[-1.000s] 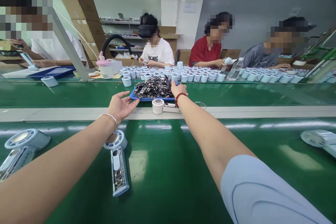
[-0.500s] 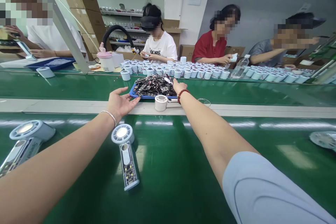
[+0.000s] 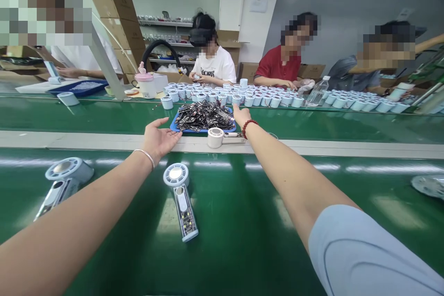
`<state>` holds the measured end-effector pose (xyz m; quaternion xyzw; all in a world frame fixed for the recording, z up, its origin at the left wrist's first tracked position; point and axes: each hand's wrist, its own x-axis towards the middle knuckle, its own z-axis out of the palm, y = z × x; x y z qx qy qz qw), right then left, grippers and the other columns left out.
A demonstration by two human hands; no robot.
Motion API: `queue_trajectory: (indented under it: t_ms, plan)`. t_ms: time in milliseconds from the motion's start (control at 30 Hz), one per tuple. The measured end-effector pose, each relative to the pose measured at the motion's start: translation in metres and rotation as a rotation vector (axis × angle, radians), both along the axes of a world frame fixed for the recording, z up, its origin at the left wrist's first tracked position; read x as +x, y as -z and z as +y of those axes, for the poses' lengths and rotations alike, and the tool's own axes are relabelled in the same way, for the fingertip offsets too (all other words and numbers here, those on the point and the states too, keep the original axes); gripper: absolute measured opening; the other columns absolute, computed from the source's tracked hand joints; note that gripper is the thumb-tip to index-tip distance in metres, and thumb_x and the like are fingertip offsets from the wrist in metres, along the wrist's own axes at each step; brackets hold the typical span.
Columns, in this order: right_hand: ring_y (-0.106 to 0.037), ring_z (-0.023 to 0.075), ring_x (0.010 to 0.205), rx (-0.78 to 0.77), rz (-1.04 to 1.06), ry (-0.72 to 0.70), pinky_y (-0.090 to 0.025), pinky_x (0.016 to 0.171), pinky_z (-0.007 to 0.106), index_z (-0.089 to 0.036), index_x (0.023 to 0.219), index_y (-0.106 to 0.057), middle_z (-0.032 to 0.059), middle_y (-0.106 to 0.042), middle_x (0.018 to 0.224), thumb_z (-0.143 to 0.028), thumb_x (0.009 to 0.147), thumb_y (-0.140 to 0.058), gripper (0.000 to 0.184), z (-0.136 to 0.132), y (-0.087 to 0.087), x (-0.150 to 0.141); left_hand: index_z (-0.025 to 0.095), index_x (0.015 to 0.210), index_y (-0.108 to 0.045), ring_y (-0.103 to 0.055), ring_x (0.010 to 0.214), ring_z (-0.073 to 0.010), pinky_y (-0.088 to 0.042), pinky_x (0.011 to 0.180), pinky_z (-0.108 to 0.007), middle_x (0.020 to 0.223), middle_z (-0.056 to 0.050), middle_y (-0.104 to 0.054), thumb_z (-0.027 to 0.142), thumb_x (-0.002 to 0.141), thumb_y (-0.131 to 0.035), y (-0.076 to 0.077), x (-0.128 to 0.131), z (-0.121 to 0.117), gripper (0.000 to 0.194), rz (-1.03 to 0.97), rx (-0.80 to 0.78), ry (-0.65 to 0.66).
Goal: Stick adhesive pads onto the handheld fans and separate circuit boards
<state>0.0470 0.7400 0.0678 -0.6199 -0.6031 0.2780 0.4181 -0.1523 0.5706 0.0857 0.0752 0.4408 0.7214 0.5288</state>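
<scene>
A blue tray [image 3: 172, 126], heaped with small dark circuit boards [image 3: 203, 116], sits on the far green surface. My left hand [image 3: 160, 141] is open at its near left corner, palm towards the tray and fingers extended. At the right edge is my right hand [image 3: 242, 114], its back towards me; most of its fingers are hidden. Just below that wrist lies a white handheld fan [image 3: 215, 138] on the pale strip. A light-blue handheld fan [image 3: 182, 199] with an exposed circuit board lies below my left hand. Another light-blue fan [image 3: 71, 169] is partly covered by my left forearm.
Many light-blue round housings [image 3: 256, 99] stand in rows behind the tray. A clear bottle [image 3: 318, 91] and a pink-lidded cup [image 3: 145, 84] stand among the things there. Several people sit opposite. A round translucent part [image 3: 430, 186] lies at far right.
My right hand has shifted slightly right, off the heap to the tray's edge. The board heap looks lower and more spread. The view has shifted, and the near fans appear further right.
</scene>
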Motion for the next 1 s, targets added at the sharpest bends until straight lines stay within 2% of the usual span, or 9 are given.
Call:
queue_trajectory:
  t_ms: [167, 300, 400, 500, 633, 733, 867, 933, 1000]
  plan:
    - [-0.063, 0.0268, 0.113, 0.099, 0.004, -0.024, -0.054, 0.094, 0.050, -0.019, 0.129, -0.058, 0.0099, -0.060, 0.133, -0.036, 0.097, -0.063, 0.036, -0.048, -0.031, 0.015, 0.009, 0.125, -0.057, -0.068, 0.088, -0.0201, -0.058, 0.068, -0.029, 0.119, -0.018, -0.064, 0.011, 0.081, -0.063, -0.025, 0.003, -0.035, 0.045, 0.323, -0.204, 0.003]
    - [-0.063, 0.0265, 0.112, 0.156, -0.003, -0.158, -0.054, 0.094, 0.049, -0.019, 0.129, -0.058, 0.0098, -0.060, 0.133, -0.034, 0.097, -0.063, 0.036, -0.104, -0.050, 0.040, 0.016, 0.081, -0.065, -0.056, 0.044, -0.0152, -0.041, 0.036, -0.022, 0.065, -0.003, -0.066, 0.004, 0.062, -0.082, -0.035, 0.015, -0.087, 0.028, 0.642, -0.373, 0.104]
    - [-0.065, 0.0251, 0.109, 0.165, -0.028, -0.285, -0.054, 0.094, 0.048, -0.018, 0.133, -0.055, 0.0102, -0.061, 0.133, -0.029, 0.097, -0.063, 0.038, -0.152, -0.057, 0.063, 0.019, 0.056, -0.056, -0.043, 0.026, -0.0151, -0.023, 0.028, -0.023, 0.036, 0.003, -0.048, 0.010, 0.050, -0.092, -0.026, 0.035, -0.123, 0.038, 0.783, -0.496, 0.251]
    - [-0.066, 0.0214, 0.108, 0.143, -0.078, -0.449, -0.053, 0.095, 0.039, -0.016, 0.138, -0.047, 0.0128, -0.063, 0.132, -0.018, 0.093, -0.064, 0.049, -0.211, -0.058, 0.086, 0.019, 0.049, -0.052, -0.052, 0.033, -0.0174, -0.033, 0.034, -0.024, 0.037, 0.002, -0.049, 0.017, 0.054, -0.092, -0.004, 0.063, -0.139, 0.040, 0.814, -0.588, 0.368]
    - [-0.069, 0.0249, 0.104, 0.053, -0.197, -0.691, -0.053, 0.091, 0.042, -0.018, 0.136, -0.050, 0.0119, -0.071, 0.123, -0.022, 0.087, -0.067, 0.052, -0.306, -0.046, 0.109, 0.015, 0.080, -0.065, -0.064, 0.062, -0.0138, -0.054, 0.057, -0.028, 0.075, 0.000, -0.067, 0.027, 0.085, -0.073, 0.021, 0.098, -0.139, 0.015, 0.756, -0.612, 0.378]
    - [-0.068, 0.0335, 0.110, -0.024, -0.282, -0.822, -0.052, 0.094, 0.052, -0.017, 0.140, -0.050, 0.0131, -0.073, 0.124, -0.026, 0.084, -0.068, 0.059, -0.377, -0.029, 0.118, 0.016, 0.103, -0.065, -0.065, 0.077, -0.0152, -0.056, 0.064, -0.030, 0.096, -0.004, -0.067, 0.030, 0.090, -0.066, 0.021, 0.112, -0.144, 0.019, 0.662, -0.551, 0.307]
    - [-0.063, 0.0357, 0.120, -0.113, -0.482, -0.954, -0.054, 0.095, 0.051, -0.016, 0.151, -0.040, 0.0165, -0.067, 0.133, -0.024, 0.088, -0.059, 0.066, -0.442, 0.002, 0.108, 0.014, 0.103, -0.063, -0.063, 0.071, -0.0132, -0.055, 0.060, -0.028, 0.093, -0.003, -0.066, 0.031, 0.092, -0.063, -0.006, 0.119, -0.175, 0.020, 0.500, -0.352, 0.210]
    - [-0.062, 0.0349, 0.120, -0.073, -0.549, -0.995, -0.056, 0.093, 0.048, -0.012, 0.151, -0.041, 0.0190, -0.068, 0.130, -0.017, 0.087, -0.056, 0.065, -0.458, 0.016, 0.097, 0.013, 0.088, -0.063, -0.059, 0.062, -0.0104, -0.052, 0.054, -0.024, 0.079, -0.001, -0.064, 0.022, 0.092, -0.062, -0.025, 0.123, -0.204, 0.010, 0.443, -0.253, 0.174]
    - [-0.058, 0.0330, 0.126, -0.021, -0.561, -1.043, -0.053, 0.099, 0.044, -0.009, 0.150, -0.042, 0.0188, -0.069, 0.128, -0.011, 0.081, -0.060, 0.071, -0.466, 0.028, 0.088, 0.014, 0.072, -0.058, -0.051, 0.050, -0.0080, -0.045, 0.047, -0.020, 0.063, 0.001, -0.057, 0.012, 0.088, -0.059, -0.042, 0.126, -0.242, 0.016, 0.405, -0.176, 0.149]
